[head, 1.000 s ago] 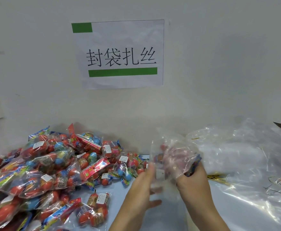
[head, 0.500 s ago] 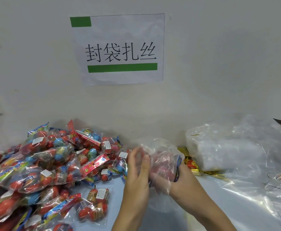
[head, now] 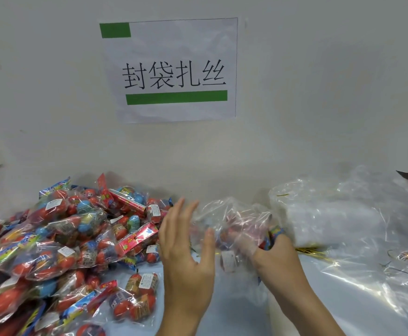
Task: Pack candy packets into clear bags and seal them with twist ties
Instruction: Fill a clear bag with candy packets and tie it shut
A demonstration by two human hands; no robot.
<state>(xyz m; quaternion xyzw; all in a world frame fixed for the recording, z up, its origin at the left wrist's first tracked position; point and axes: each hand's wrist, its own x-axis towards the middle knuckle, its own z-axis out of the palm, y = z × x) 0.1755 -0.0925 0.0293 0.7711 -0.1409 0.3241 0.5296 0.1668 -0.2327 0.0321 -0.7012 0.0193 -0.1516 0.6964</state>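
Two hands at work: the right hand point(head: 274, 253) has its grip inside the clear bag point(head: 232, 221), pinching a candy packet point(head: 272, 235). The left hand point(head: 186, 243), fingers spread, sits just left of the bag, with the candy pile point(head: 65, 238) further left.

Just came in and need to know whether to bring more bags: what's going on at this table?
A person is bagging candy. The right hand is pushed inside a clear bag holding candy packets, while the left hand is open, fingers spread against the bag's left side. No twist tie is on the bag yet. A pile of candy packets lies left; spare clear bags and gold twist ties lie right.
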